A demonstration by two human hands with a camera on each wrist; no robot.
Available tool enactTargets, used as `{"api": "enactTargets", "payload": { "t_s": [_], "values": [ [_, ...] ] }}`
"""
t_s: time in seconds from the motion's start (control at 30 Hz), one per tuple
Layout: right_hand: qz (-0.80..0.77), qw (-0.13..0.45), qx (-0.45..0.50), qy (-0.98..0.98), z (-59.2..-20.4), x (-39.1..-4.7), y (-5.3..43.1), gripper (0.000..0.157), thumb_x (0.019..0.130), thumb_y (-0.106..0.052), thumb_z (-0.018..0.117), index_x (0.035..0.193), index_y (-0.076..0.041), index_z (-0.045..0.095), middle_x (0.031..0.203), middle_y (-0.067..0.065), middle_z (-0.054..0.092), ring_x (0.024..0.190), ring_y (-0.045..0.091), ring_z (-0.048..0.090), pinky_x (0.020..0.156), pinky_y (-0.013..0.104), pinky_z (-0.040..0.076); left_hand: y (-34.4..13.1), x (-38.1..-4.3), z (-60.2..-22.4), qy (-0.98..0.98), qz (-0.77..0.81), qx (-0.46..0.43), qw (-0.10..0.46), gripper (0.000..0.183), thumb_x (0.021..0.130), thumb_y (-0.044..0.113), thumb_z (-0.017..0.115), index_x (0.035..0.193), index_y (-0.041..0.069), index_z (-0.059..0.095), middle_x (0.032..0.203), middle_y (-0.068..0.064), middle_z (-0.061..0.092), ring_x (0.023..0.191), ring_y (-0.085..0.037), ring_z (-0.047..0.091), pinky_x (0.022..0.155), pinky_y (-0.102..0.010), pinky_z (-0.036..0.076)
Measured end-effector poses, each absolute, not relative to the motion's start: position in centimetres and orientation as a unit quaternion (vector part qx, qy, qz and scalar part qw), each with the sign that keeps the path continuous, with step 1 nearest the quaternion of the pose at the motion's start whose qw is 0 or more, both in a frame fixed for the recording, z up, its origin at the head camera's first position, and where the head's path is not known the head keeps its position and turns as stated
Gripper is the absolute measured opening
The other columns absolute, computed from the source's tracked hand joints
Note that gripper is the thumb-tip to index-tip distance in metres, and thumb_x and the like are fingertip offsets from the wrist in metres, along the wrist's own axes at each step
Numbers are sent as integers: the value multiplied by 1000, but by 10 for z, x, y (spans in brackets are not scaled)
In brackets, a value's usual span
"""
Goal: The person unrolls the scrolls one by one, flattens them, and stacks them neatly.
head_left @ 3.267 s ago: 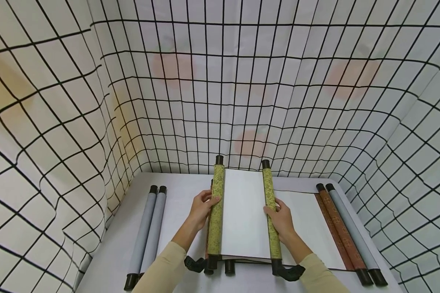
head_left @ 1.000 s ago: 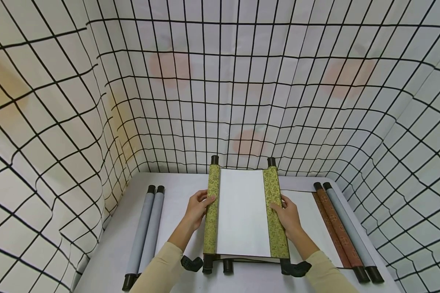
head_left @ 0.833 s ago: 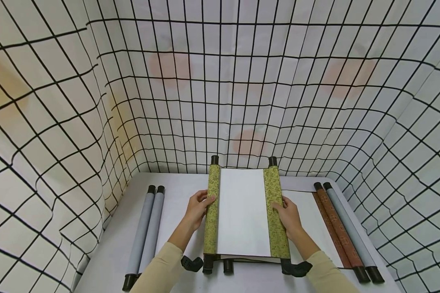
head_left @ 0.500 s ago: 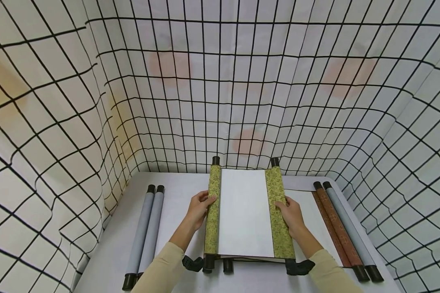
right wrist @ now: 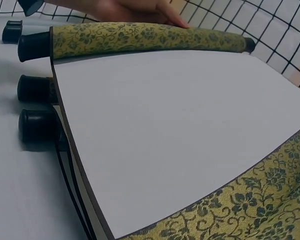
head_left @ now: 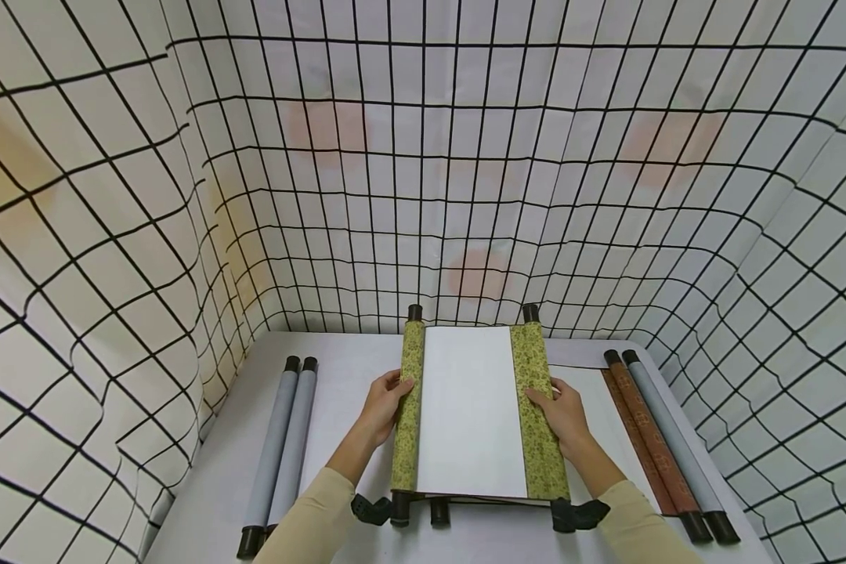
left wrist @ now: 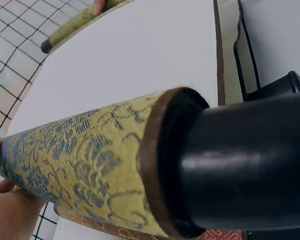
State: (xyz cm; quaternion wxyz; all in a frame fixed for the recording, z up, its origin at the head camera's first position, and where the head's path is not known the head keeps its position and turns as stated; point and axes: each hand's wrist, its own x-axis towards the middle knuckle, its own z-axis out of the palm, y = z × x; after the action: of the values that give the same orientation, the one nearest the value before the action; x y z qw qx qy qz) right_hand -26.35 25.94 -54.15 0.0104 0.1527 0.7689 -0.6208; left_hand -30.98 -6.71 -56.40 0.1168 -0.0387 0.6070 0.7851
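Observation:
A hanging scroll [head_left: 471,407] with yellow-green floral brocade and black knobs lies partly unrolled, its white paper facing up. My left hand [head_left: 381,403] grips its left roller [head_left: 409,407], thumb on top and fingers behind. On the opposite side, my right hand [head_left: 562,409] pinches the right roller, its thumb on the wide brocade band [head_left: 538,423]. In the left wrist view the near roller [left wrist: 85,160] and its black knob [left wrist: 245,162] fill the front. Below this scroll lies another, spread open, its white paper [head_left: 599,439] showing at the right.
A brown brocade roller [head_left: 654,439] ends the lower scroll, with a grey roll [head_left: 680,446] beside it. Two grey rolls [head_left: 275,454] lie at the left of the white table [head_left: 211,501]. Black netting [head_left: 465,184] encloses the back and sides.
My right hand has moved right with the right roller, so the scroll is spread wider and more of its right brocade band shows. My left hand keeps its grip, slightly farther left than at first.

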Motion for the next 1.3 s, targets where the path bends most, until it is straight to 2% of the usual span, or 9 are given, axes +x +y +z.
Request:
{"api": "enactTargets", "payload": {
  "t_s": [0.2,0.33,0.53,0.73,0.97,1.2,1.3],
  "values": [
    [-633,7,140,761,-539,-263,260,71,102,-25,69,156,3,32,127,26,62,87,20,70,72,37,59,-65,-311,-566,610,783,-35,120,57,106,18,59,150,-11,39,140,-26,50,122,-33,55,99,-42,48],
    [-638,4,134,758,-539,-263,260,72,102,-24,69,157,3,31,125,25,61,87,21,70,72,37,59,-64,-310,-565,634,763,-36,117,65,103,24,66,151,-10,39,147,-26,46,128,-37,52,102,-45,47],
    [-643,13,133,754,-542,-264,262,77,101,-30,72,158,-1,29,123,24,62,86,23,71,71,40,60,-68,-307,-566,672,731,-28,116,76,92,18,81,151,-5,40,136,-24,46,108,-34,59,83,-41,55],
    [-633,16,143,760,-544,-261,269,80,100,-31,72,160,-3,27,129,27,58,87,24,70,71,41,59,-70,-308,-565,662,738,-15,128,70,94,13,77,151,-3,40,132,-24,49,107,-32,59,84,-40,55],
    [-633,17,151,759,-544,-255,279,83,101,-31,71,162,-2,22,131,27,55,88,23,69,72,41,59,-68,-308,-564,642,755,4,133,62,93,12,77,145,-9,49,136,-25,51,110,-31,60,87,-39,55],
    [-622,14,150,768,-542,-255,283,86,100,-34,72,162,-3,22,133,28,54,88,23,68,71,41,58,-72,-305,-562,620,775,-22,120,68,93,13,79,149,-4,44,120,-19,60,87,-18,64,70,-29,54],
    [-628,13,150,763,-540,-256,283,85,100,-33,73,162,-3,23,130,26,56,86,23,69,70,41,59,-74,-304,-562,619,776,-28,121,68,94,16,79,148,-3,42,125,-22,59,87,-17,65,70,-29,54]
  ]
}}
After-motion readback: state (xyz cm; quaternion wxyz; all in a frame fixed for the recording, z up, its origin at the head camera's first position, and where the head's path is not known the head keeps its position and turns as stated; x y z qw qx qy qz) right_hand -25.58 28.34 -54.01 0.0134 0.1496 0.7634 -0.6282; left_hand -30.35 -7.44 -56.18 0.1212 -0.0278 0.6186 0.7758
